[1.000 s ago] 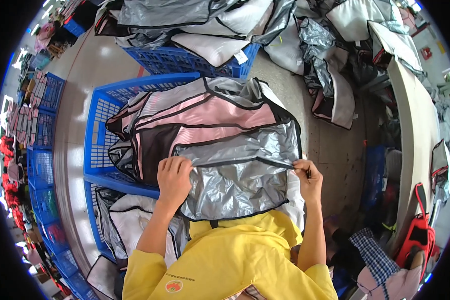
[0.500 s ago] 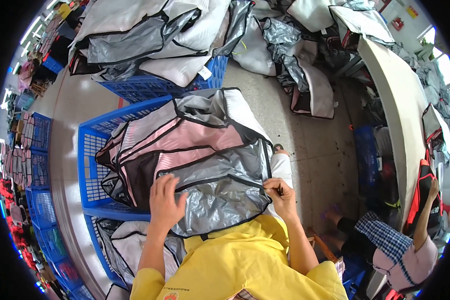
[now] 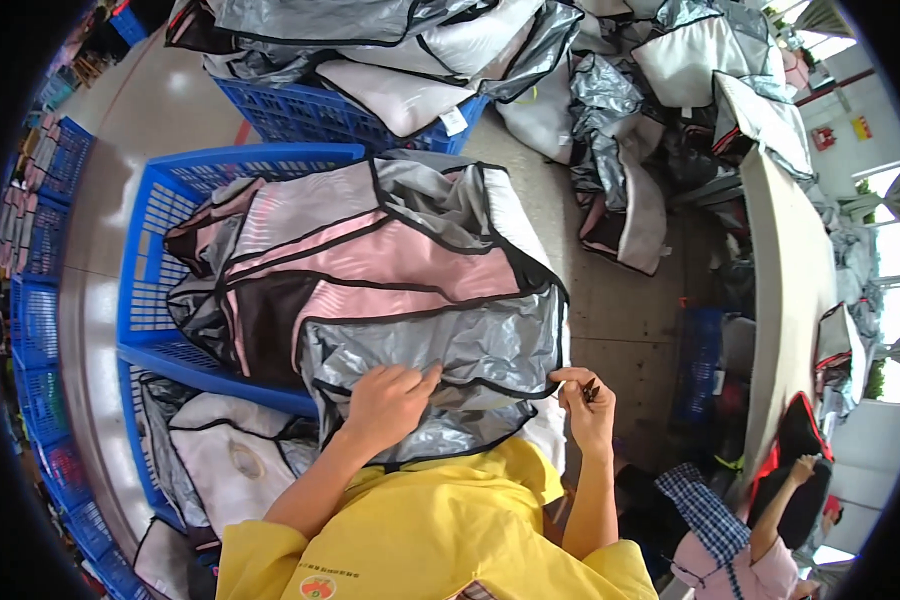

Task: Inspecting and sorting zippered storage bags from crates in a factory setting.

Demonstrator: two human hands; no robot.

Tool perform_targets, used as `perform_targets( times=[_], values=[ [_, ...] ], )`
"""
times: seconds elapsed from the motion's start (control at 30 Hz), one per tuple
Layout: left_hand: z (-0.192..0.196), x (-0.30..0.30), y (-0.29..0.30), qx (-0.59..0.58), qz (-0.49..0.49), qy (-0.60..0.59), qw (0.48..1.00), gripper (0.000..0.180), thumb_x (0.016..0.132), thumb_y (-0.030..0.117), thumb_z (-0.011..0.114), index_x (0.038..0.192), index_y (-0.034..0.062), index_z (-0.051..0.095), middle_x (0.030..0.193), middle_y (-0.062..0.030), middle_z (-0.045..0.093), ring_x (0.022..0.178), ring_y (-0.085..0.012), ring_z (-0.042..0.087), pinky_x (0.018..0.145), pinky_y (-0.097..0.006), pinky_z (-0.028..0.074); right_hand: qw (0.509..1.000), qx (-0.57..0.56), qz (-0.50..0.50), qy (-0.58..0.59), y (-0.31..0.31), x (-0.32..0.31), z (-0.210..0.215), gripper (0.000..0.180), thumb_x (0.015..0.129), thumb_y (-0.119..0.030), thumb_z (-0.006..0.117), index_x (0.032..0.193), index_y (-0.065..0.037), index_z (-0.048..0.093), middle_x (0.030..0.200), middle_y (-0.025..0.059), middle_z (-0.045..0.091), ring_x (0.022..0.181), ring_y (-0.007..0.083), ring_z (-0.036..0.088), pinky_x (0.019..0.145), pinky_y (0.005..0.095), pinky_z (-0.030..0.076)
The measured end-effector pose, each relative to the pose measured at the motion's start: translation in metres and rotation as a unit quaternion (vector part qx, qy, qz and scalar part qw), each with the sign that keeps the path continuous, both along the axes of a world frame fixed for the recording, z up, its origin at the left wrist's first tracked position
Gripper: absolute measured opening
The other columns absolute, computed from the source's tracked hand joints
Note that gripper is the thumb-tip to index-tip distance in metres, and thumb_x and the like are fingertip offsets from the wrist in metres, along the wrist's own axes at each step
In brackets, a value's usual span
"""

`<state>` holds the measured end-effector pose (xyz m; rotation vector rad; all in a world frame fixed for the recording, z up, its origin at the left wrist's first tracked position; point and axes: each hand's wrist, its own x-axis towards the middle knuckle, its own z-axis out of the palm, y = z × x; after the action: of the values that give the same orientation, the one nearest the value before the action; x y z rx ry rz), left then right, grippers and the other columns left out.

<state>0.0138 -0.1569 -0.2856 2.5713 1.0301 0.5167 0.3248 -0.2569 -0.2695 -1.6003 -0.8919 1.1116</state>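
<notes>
A sewn bag [image 3: 400, 262] with pink and white panels, black binding and a silver lining [image 3: 420, 345] lies spread over my lap and a blue crate. My left hand [image 3: 390, 405] is closed, its fingers bent on the silver lining along a black-bound edge. At the bag's right corner, my right hand [image 3: 588, 412] pinches the bound edge between thumb and forefinger. A small dark tool [image 3: 590, 389], which looks like thread snips, sticks out of the same hand. Its lower part is hidden in the palm.
The blue crate [image 3: 135, 255] stands at my left, above another crate with pale sewn pieces [image 3: 235, 470]. More silver-lined pieces fill a crate [image 3: 360, 120] ahead. A pale panel edge [image 3: 788, 300] rises at right, where a co-worker [image 3: 735, 550] handles red-and-black goods. Stacked crates [image 3: 35, 330] line the far left.
My left hand has moved right and closed on the silver lining. The lining's near flap is folded toward me. My right hand stays at the bag's corner; the whole view has shifted.
</notes>
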Motion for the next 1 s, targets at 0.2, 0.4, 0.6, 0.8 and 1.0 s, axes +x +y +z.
perform_targets(
  times=[0.2, 0.4, 0.6, 0.8, 1.0],
  values=[
    [-0.006, -0.004, -0.003, -0.010, 0.003, -0.001, 1.000, 0.038, 0.079, 0.012, 0.070, 0.116, 0.0129, 0.077, 0.073, 0.0026, 0.053, 0.072, -0.0164, 0.059, 0.064, -0.034, 0.045, 0.908, -0.047, 0.014, -0.416, 0.048, 0.025, 0.056, 0.033, 0.109, -0.029, 0.057, 0.121, 0.001, 0.063, 0.079, 0.0075, 0.063, 0.069, 0.0165, 0.059, 0.063, 0.0305, 0.046],
    [-0.013, -0.002, -0.005, -0.011, 0.012, -0.005, 1.000, 0.037, 0.080, 0.014, 0.070, 0.116, 0.0132, 0.077, 0.075, 0.0025, 0.056, 0.075, -0.0169, 0.059, 0.065, -0.034, 0.044, 0.894, -0.006, 0.131, -0.428, 0.108, 0.027, 0.097, 0.021, 0.100, -0.016, 0.065, 0.115, -0.003, 0.061, 0.098, 0.0167, 0.067, 0.090, 0.0384, 0.067, 0.081, 0.0447, 0.053],
    [-0.011, -0.001, -0.005, -0.033, 0.020, 0.006, 0.999, 0.037, 0.081, 0.014, 0.069, 0.117, 0.0124, 0.076, 0.081, 0.0014, 0.062, 0.077, -0.0187, 0.061, 0.069, -0.035, 0.047, 0.741, 0.121, 0.307, -0.585, 0.177, 0.012, 0.088, 0.020, 0.086, -0.015, 0.075, 0.104, -0.008, 0.073, 0.101, 0.0054, 0.067, 0.100, 0.0267, 0.063, 0.088, 0.0397, 0.049],
    [-0.017, -0.002, -0.006, -0.002, 0.040, -0.048, 0.998, 0.032, 0.081, 0.012, 0.070, 0.112, 0.0124, 0.077, 0.073, 0.0003, 0.055, 0.071, -0.0199, 0.060, 0.064, -0.037, 0.046, 0.663, 0.161, 0.402, -0.611, 0.212, 0.001, 0.080, 0.012, 0.080, -0.013, 0.073, 0.091, -0.012, 0.072, 0.092, 0.0022, 0.061, 0.096, 0.0236, 0.057, 0.085, 0.0382, 0.043],
    [-0.023, 0.001, -0.007, -0.007, 0.046, -0.055, 0.997, 0.031, 0.080, 0.013, 0.069, 0.111, 0.0120, 0.076, 0.072, 0.0010, 0.055, 0.070, -0.0186, 0.060, 0.063, -0.036, 0.046, 0.569, 0.162, 0.431, -0.681, 0.214, -0.011, 0.083, 0.008, 0.079, -0.014, 0.072, 0.087, -0.014, 0.071, 0.089, 0.0020, 0.059, 0.094, 0.0223, 0.056, 0.083, 0.0380, 0.042]
  ],
)
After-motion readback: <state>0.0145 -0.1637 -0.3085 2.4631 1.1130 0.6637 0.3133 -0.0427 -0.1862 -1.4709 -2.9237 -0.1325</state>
